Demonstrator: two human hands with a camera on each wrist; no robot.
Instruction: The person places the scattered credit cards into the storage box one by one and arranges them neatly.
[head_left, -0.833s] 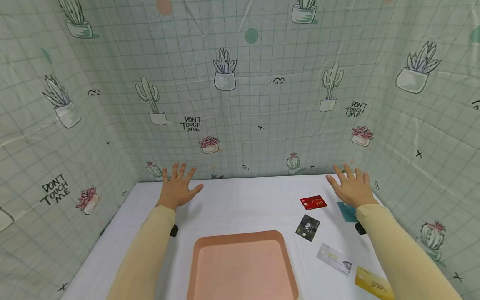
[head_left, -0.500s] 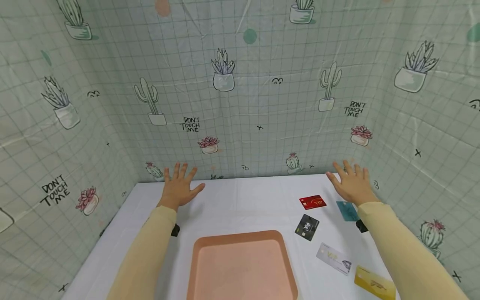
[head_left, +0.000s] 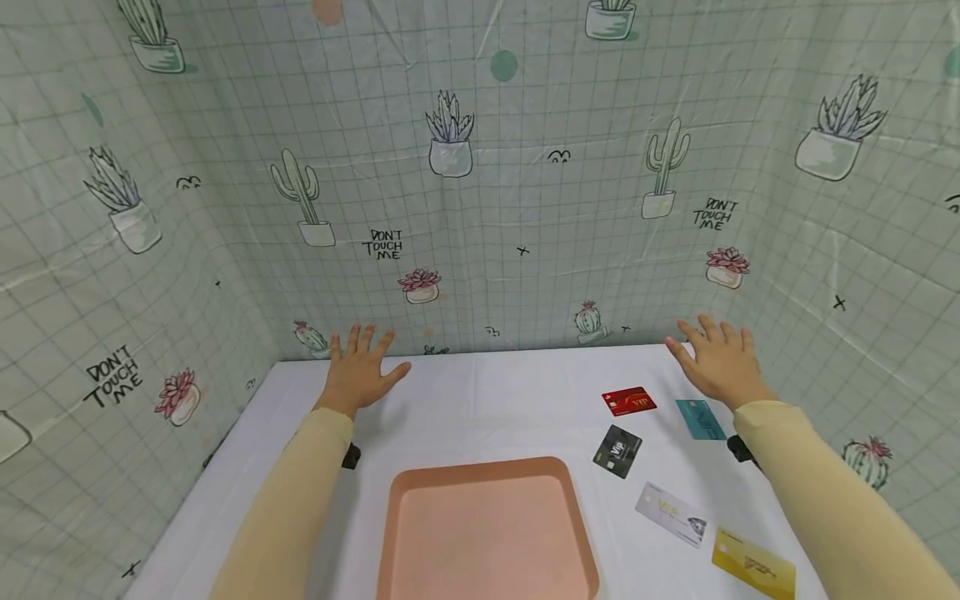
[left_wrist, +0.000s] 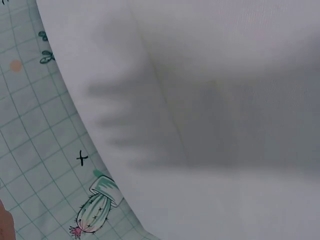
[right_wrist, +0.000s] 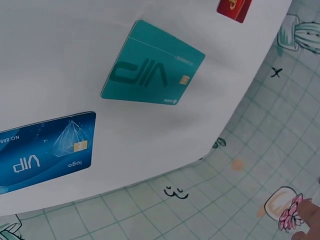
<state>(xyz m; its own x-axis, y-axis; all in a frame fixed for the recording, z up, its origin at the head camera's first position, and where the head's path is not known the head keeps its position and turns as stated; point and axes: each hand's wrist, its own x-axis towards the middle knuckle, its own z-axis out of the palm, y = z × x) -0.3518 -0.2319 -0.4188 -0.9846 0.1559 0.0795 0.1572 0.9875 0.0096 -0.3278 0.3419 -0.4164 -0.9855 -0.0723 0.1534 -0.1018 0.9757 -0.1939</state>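
Left grip [head_left: 358, 375]: fingers straight and spread, holding nothing, above the white, cloth-smooth tabletop [head_left: 510, 408] near its far left corner. In the left wrist view we see its soft, blurred finger shadow [left_wrist: 175, 120] there. Right grip [head_left: 720, 360]: also spread flat, nothing held, near the far right corner, just beyond the teal card [head_left: 701, 419].

Cards are thin, flat, glossy rectangles. Teal card lies flat, with a small gold chip and dark lettering; we get it clearly in the right wrist view, between the red card [head_left: 629, 401] and the blue card [right_wrist: 50, 150], which bears a white diamond print. Black card [head_left: 618, 451] sits askew, right of the tray [head_left: 487, 533]; silver card [head_left: 672, 513] and yellow card [head_left: 753, 563] lie slanted, nearer the wearer. Tray: matte pink-orange, shallow, rounded corners, raised rim. Sleeves [head_left: 285, 508] are plain pale yellow; backdrop [head_left: 487, 208] is creased, gridded cloth with plant drawings.

Versus half a second ago: right grip has shifted a bit rightward, so we now see all of the teal card and the yellow card's right end. Left grip, tray and cards stay put.
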